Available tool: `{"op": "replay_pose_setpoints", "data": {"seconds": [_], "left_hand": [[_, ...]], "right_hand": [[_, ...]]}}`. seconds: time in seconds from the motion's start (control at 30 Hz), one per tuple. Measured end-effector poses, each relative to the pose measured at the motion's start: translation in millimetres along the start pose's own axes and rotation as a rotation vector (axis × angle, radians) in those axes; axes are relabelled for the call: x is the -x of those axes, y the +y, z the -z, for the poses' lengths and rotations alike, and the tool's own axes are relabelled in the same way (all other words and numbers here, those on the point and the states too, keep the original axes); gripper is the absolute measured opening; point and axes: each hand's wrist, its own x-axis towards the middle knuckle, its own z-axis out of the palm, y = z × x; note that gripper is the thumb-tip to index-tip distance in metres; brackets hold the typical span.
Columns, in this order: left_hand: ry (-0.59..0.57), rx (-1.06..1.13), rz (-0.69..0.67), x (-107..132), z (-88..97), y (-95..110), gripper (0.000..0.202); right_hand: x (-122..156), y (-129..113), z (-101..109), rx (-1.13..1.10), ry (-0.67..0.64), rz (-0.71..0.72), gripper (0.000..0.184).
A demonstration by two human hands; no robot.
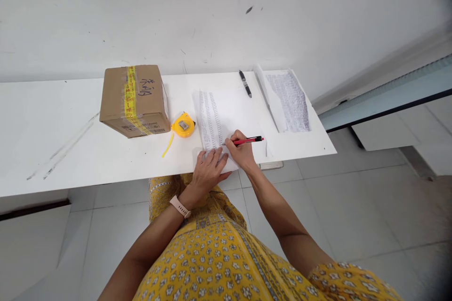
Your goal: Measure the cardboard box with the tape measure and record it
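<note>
My right hand [242,150] grips a red pen [249,140] with a black end, its tip down on a white sheet of paper [240,113]. Columns of small handwriting run down the left side of that sheet. Flat on the lower edge of the paper lies my left hand [210,167], fingers stretched out just left of the pen tip. Left of the sheet is a yellow tape measure [183,125] with a short yellow strap. A black pen [245,83] rests near the top right of the paper.
A taped cardboard box [132,99] stands on the white tabletop [63,136] to the left. Another sheet filled with writing [289,101] lies at the right end. The wall [212,14] rises behind the table, and a glass-like panel [388,94] stands off to the right.
</note>
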Motion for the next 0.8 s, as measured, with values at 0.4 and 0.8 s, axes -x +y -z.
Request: {"op": "replay_pose_setpoints", "data": {"seconds": [0.4,0.8], "left_hand": [[0.023,-0.001,-0.001,-0.3,-0.4,0.2,0.049],[-0.024,0.076,0.031,-1.3,1.0,0.0,0.048]], "right_hand": [[-0.2,-0.6,-1.0,0.029,0.009,0.015,0.026],[0.4,-1.1,-0.1,0.047,0.016,0.019,0.026]]}}
